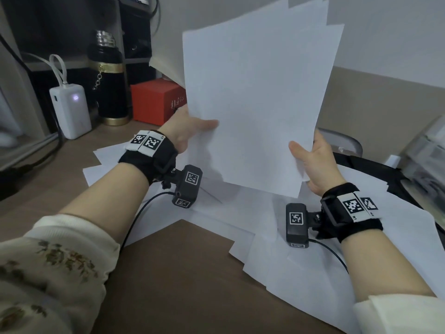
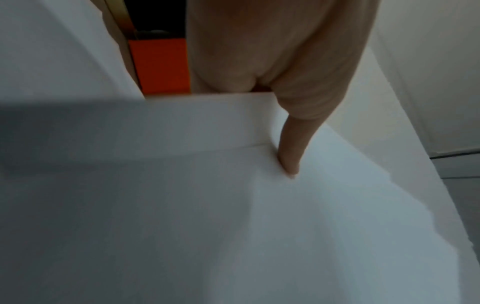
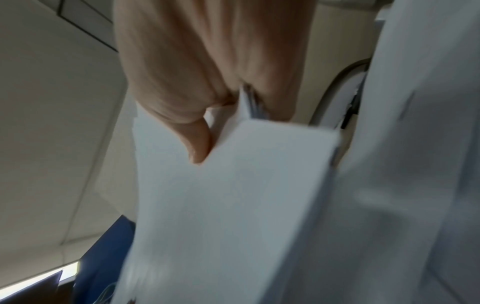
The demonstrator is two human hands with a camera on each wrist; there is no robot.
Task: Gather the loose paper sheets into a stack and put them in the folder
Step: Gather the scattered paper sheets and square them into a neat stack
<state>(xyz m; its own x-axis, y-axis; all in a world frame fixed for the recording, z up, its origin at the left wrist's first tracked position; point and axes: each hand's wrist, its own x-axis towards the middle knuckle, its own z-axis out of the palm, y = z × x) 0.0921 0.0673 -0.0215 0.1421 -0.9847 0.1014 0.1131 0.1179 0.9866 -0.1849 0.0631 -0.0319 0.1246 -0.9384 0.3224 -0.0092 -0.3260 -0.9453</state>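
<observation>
I hold a bundle of white sheets [image 1: 255,100] upright above the brown desk, its top edges fanned unevenly. My left hand [image 1: 190,131] grips the bundle's left edge, thumb across the front. My right hand [image 1: 310,155] grips its lower right edge, thumb on the front. The left wrist view shows a thumb [image 2: 291,156] pressing the paper [image 2: 233,205]. In the right wrist view a thumb [image 3: 197,148] pinches the sheet edges [image 3: 249,102]. Several loose sheets [image 1: 277,237] lie spread on the desk under my hands. A dark folder [image 1: 370,167] lies at the right, partly under paper.
At the back left stand a white power bank [image 1: 71,109] with a cable, a black and gold flask [image 1: 108,78] and a red box [image 1: 156,100]. A clear plastic organiser [image 1: 426,162] sits at the right edge. The bare desk [image 1: 173,273] shows at the front centre.
</observation>
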